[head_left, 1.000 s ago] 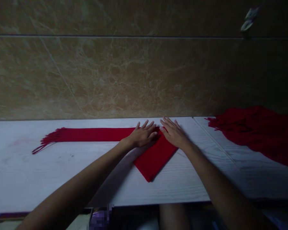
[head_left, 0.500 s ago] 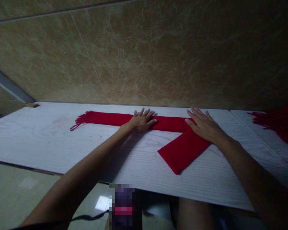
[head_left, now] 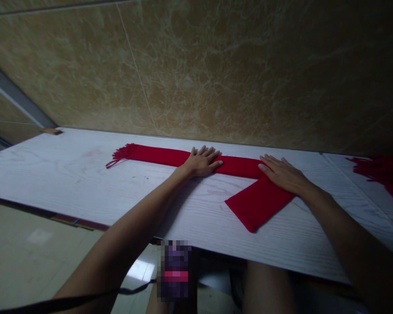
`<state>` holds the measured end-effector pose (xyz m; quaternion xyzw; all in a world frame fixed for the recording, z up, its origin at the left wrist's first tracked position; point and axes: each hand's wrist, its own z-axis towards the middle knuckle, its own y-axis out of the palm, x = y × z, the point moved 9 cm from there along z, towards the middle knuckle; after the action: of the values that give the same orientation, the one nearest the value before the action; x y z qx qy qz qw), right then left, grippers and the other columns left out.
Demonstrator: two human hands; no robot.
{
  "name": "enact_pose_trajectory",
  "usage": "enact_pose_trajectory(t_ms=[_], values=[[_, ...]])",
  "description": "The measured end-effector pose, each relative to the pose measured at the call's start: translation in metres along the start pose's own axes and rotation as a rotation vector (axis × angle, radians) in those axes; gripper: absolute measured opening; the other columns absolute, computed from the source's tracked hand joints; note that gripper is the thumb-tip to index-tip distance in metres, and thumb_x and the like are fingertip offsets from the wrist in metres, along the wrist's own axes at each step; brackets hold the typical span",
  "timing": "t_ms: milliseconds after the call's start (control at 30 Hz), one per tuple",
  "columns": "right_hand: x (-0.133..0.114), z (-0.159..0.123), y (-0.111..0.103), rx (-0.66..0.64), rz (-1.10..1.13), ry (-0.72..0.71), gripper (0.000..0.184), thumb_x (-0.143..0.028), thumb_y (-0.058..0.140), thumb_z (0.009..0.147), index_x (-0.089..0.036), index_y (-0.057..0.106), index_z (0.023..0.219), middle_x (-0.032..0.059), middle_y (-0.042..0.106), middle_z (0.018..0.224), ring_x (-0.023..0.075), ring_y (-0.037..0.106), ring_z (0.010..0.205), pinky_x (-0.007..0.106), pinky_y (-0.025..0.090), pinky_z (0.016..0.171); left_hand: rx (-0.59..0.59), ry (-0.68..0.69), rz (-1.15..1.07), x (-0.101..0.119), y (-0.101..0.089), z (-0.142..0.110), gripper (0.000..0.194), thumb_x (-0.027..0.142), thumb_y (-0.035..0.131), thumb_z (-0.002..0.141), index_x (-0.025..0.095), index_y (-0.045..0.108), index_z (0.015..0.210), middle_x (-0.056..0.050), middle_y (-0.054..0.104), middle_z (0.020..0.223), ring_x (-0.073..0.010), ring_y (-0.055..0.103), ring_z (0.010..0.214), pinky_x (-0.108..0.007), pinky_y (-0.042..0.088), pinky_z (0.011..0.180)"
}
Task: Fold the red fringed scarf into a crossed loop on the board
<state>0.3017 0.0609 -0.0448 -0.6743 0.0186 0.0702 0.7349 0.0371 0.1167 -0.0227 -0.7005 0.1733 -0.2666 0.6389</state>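
A red scarf (head_left: 160, 155) lies flat on a white wood-grain table (head_left: 94, 192), its fringe pointing left and one loop of fringe hanging loose. Toward the right the strip turns at a diagonal fold, and a folded, wider end slants down toward the front edge. My left hand (head_left: 203, 161) rests open and palm down on the middle of the strip, fingers spread. Over the diagonal fold lies my right hand (head_left: 281, 174), also flat with fingers stretched, covering part of the corner.
More red fringed fabric (head_left: 383, 174) lies at the right end of the table. A marbled tile wall (head_left: 196, 78) runs along the back edge. Below the front edge are my legs and a pixelated object (head_left: 177, 270) with a black strap (head_left: 94, 296).
My left hand has slid left along the strip, away from the fold, while my right hand has stayed at the fold. The view has turned left, showing the table's left end and floor.
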Motion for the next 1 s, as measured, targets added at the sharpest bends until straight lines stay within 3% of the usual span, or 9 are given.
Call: enact_pose_trajectory(t_ms=[133, 700, 1000], values=[[-0.0026, -0.0013, -0.0024, 0.001, -0.004, -0.006, 0.076, -0.06, 0.017, 0.106, -0.018, 0.045, 0.163, 0.0126, 0.043, 0.17, 0.0319, 0.032, 0.161, 0.053, 0.019, 0.134, -0.007, -0.002, -0.003, 0.0009, -0.0005, -0.0008, 0.071, 0.066, 0.025, 0.109, 0.03, 0.029, 0.171, -0.003, 0.02, 0.178, -0.0342, 0.01, 0.166, -0.065, 0.006, 0.132], [-0.0021, 0.0022, -0.001, -0.001, -0.032, -0.023, 0.072, -0.054, 0.017, 0.106, -0.021, 0.048, 0.161, 0.0118, 0.049, 0.167, 0.034, 0.035, 0.159, 0.063, 0.026, 0.13, -0.02, 0.01, -0.006, 0.0006, 0.0007, 0.0005, 0.072, 0.067, 0.024, 0.109, 0.03, 0.029, 0.171, -0.004, 0.022, 0.178, -0.0337, 0.013, 0.166, -0.065, 0.007, 0.131], [-0.0017, 0.0004, -0.0017, -0.034, -0.036, 0.02, 0.071, -0.055, 0.017, 0.106, -0.023, 0.047, 0.162, 0.0088, 0.044, 0.17, 0.0296, 0.032, 0.161, 0.058, 0.023, 0.132, -0.006, 0.01, -0.001, 0.0005, 0.0, 0.0002, 0.072, 0.069, 0.022, 0.108, 0.032, 0.03, 0.17, -0.004, 0.023, 0.178, -0.0335, 0.014, 0.166, -0.064, 0.009, 0.132]])
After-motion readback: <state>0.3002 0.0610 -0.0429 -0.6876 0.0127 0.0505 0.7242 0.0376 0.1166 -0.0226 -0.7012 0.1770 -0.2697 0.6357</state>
